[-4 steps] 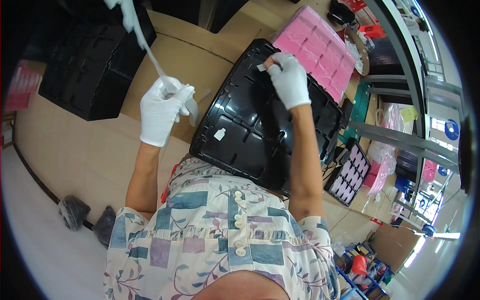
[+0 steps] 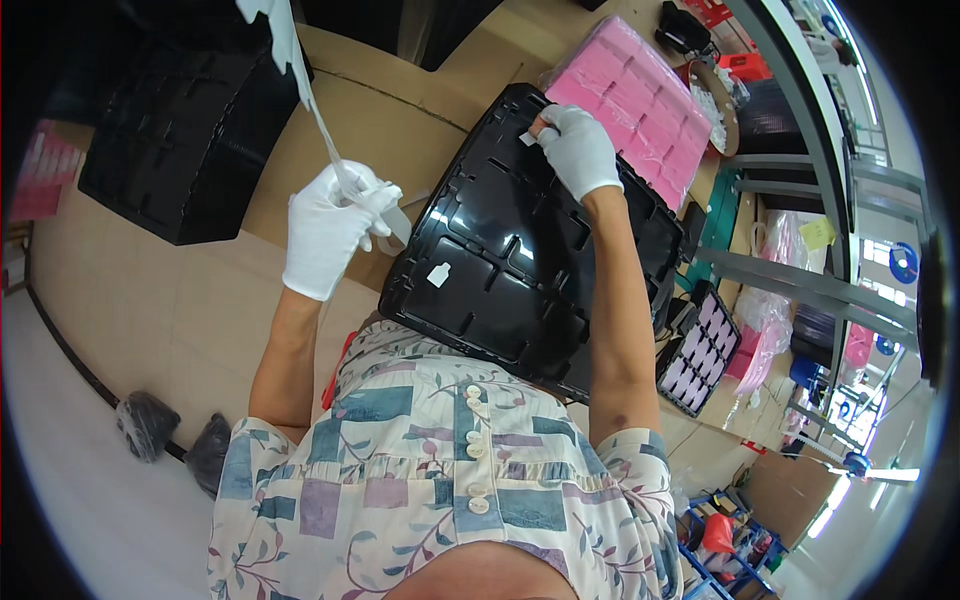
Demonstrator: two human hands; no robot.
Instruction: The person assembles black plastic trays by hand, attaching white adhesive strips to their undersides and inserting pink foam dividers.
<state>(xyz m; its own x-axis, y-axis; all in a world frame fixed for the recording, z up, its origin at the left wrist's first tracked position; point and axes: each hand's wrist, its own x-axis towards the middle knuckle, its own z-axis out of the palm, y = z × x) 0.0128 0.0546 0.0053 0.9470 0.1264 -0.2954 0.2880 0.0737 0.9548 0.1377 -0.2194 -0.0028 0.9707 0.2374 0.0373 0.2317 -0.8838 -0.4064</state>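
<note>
Nothing much has shifted since the frame just before: the right hand [image 2: 580, 150] still sits at the far edge of the black moulded tray [image 2: 520, 250], and the left hand [image 2: 330, 230] still holds the white strip [image 2: 320, 120] up off to the side.

That right hand, in a white glove, has its fingers drawn together, pinching a small white label [image 2: 528, 138] against the tray's rim. The left hand is closed around the long strip, which runs up and away toward the top of the view; I take it to be backing for such labels. A second white label [image 2: 438, 274] already sits on the tray, nearer the person.

To do this well, I'd judge, the label should go down flat from one edge and be pressed across, so no corner lifts on the ribbed plastic. The strip is best kept well clear of the tray, as it is now, so its loose end doesn't catch.

The tray lies tilted across a cardboard-covered surface [image 2: 380, 110], its near edge close to the person's patterned blouse. A pink compartmented tray [image 2: 640, 100] lies just beyond it, close to the right hand, and a stack of black trays [image 2: 180, 150] stands to the left. A smaller tray of pale cells [image 2: 700, 350] sits to the right, below the forearm.
</note>
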